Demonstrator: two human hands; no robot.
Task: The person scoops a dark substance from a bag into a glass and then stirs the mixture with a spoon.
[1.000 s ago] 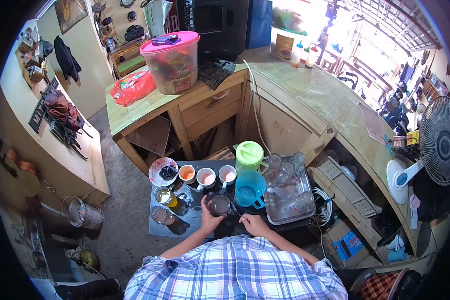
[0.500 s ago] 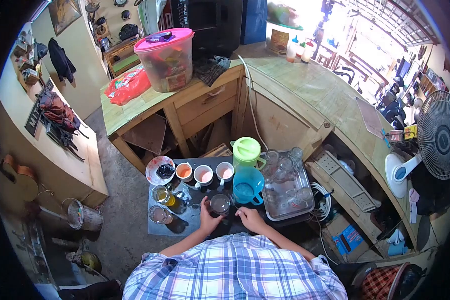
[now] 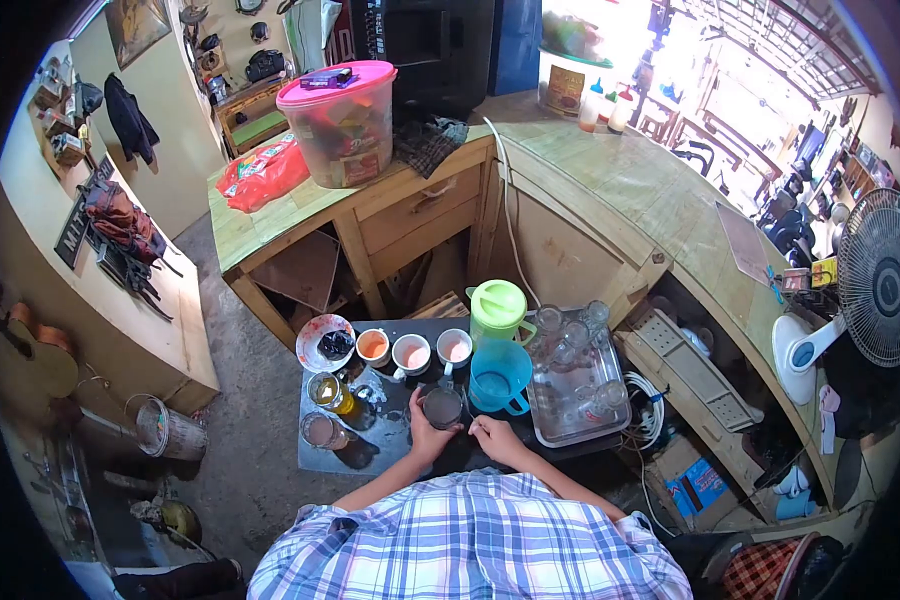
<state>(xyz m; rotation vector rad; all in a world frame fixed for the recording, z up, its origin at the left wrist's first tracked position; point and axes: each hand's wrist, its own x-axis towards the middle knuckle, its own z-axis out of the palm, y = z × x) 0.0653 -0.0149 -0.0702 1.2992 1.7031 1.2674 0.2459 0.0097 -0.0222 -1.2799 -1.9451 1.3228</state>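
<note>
My left hand [image 3: 428, 428] is wrapped round the side of a glass [image 3: 443, 407] of dark, cloudy drink, low over the table's near edge. Just right of the glass, my right hand [image 3: 500, 440] is closed, fingertips pinched together; whatever they hold is too small to make out. Beyond the glass stand white cups [image 3: 411, 354] with pinkish-orange contents. A blue pitcher [image 3: 500, 378] is close to my right hand, with a green lidded pitcher [image 3: 499, 308] behind it. On the left are a glass of yellow drink [image 3: 330, 394] and a glass of brownish drink [image 3: 324, 431].
A metal tray [image 3: 570, 436] with several upturned glasses lies at the right. A patterned bowl [image 3: 310, 345] with a dark plastic bag sits at the far left corner. Wooden counters [image 3: 590, 190] curve round the low table, bearing a pink-lidded tub [image 3: 342, 140] and a fan [image 3: 875, 280].
The thin item near my right fingertips no longer shows clearly over the glass. Both hands stay nearly in place, and the whole view has shifted slightly.
</note>
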